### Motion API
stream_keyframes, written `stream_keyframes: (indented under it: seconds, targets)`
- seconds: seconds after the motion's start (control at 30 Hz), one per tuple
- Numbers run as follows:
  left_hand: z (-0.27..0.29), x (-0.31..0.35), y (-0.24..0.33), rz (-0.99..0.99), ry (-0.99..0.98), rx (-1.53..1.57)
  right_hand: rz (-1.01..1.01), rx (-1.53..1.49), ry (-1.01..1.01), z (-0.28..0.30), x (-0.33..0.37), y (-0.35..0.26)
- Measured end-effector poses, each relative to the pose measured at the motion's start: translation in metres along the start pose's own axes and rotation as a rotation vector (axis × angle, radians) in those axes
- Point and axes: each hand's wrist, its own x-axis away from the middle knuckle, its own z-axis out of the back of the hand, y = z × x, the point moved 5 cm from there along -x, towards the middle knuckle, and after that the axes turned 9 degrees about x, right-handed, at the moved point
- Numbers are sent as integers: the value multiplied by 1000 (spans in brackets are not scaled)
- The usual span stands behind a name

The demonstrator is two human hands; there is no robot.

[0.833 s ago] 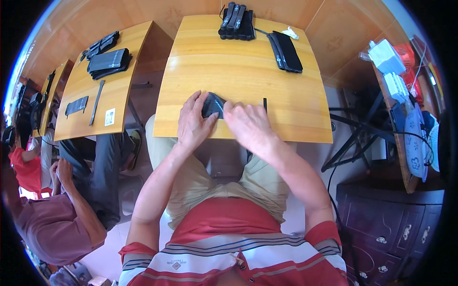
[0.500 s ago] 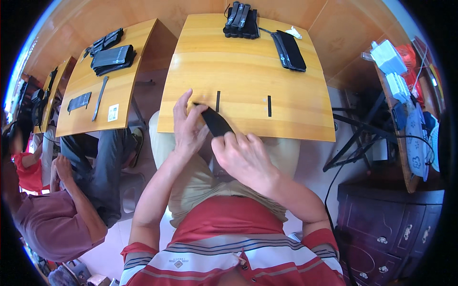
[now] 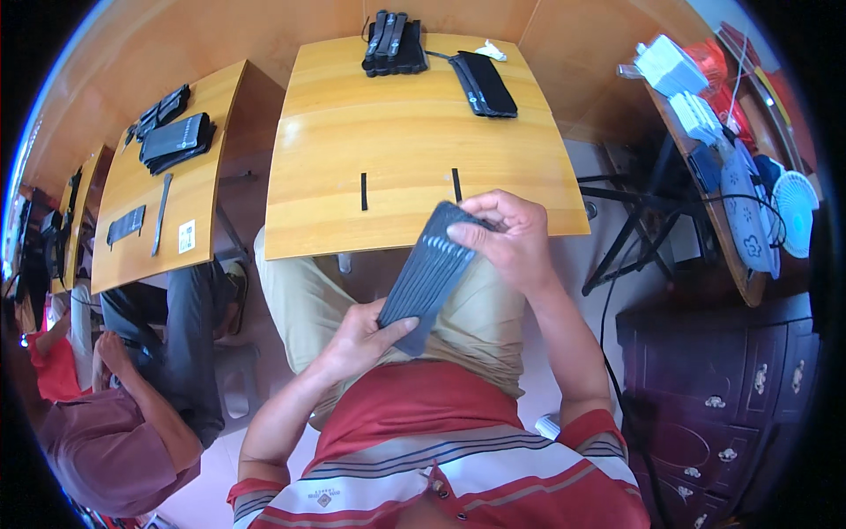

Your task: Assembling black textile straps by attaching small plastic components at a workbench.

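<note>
I hold a dark grey-black, ribbed fabric panel (image 3: 430, 280) tilted over my lap, just in front of the table's near edge. Its long parallel ridges run lengthwise, with a row of small light marks near the upper end. My left hand (image 3: 357, 342) grips the lower end, thumb on top. At the upper right corner, my right hand (image 3: 515, 240) pinches the panel between thumb and fingers. Two short black strips, a left one (image 3: 364, 191) and a right one (image 3: 456, 183), lie on the wooden table (image 3: 352, 132) beyond my hands.
A pile of black fabric pieces (image 3: 394, 60) and flat black pieces (image 3: 486, 86) lie at the table's far side, near a crumpled white scrap (image 3: 492, 51). To the left, a person (image 3: 119, 423) sits by another table (image 3: 189, 203). A dark cabinet (image 3: 670, 388) stands at right.
The black piece has turned from nearly edge-on to showing its ribbed face. My left hand has moved down to its lower end, my right hand up to its top. The view has shifted right.
</note>
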Motion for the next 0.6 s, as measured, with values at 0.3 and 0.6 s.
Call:
stream_keyframes:
  seconds: [0.3,0.6]
  targets:
    - [-51,-57,0,93,-257,173,-31,63,178,53,-17,52]
    - [-76,-146,19,117,-85,522,-289,-454,273,93,-34,96]
